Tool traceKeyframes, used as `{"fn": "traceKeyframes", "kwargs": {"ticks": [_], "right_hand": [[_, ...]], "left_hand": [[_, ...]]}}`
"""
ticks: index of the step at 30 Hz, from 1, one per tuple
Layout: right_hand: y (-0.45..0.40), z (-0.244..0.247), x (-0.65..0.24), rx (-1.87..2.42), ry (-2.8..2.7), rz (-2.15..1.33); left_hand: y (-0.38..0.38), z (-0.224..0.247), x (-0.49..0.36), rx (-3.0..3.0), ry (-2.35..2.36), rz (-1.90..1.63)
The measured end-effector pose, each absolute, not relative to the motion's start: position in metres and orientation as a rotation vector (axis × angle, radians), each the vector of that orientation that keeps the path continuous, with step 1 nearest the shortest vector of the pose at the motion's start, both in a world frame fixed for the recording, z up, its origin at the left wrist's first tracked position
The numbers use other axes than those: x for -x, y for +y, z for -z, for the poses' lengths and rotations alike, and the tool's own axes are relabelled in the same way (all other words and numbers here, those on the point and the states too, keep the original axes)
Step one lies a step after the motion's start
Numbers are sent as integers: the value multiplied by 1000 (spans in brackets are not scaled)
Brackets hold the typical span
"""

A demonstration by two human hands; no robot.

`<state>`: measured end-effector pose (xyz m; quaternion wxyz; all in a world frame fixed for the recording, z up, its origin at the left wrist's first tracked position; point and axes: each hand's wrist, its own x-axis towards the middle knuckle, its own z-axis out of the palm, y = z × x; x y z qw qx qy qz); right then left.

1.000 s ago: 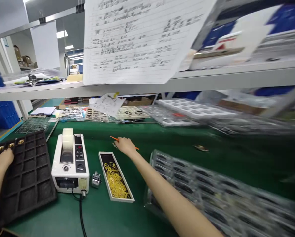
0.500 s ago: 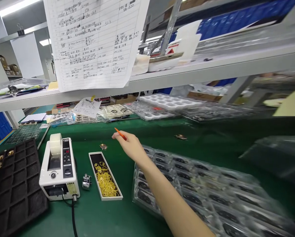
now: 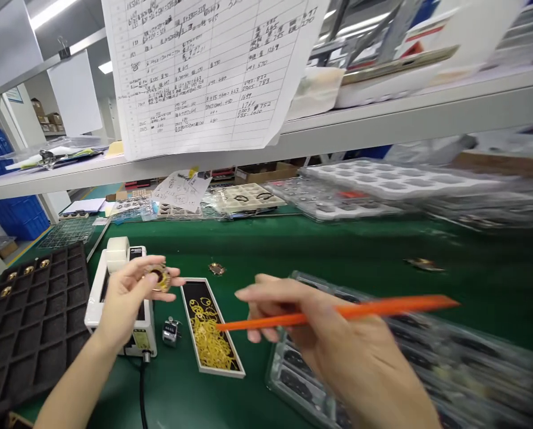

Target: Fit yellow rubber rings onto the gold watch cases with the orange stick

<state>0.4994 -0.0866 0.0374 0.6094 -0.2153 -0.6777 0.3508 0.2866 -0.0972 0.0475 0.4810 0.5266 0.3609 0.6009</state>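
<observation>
Gold ring [image 3: 161,278] pinched in left hand [image 3: 125,298], orange stick [image 3: 337,313] in right hand [image 3: 351,351], mat [image 3: 257,250] between

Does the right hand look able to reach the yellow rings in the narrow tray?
Probably yes: the right hand is beside the tray, its orange stick reaching over the yellow rings, nothing in between.

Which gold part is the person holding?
The gold part pinched in the left hand; the others lie on the green mat or in the black foam tray.
</observation>
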Motion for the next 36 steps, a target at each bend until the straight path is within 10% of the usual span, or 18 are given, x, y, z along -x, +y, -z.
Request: {"fn": "traceKeyframes", "kwargs": {"ticks": [36], "right_hand": [[-58, -31, -485, 113, -2161, 12]], "left_hand": [[-88, -49, -313, -912, 657, -1475]]}}
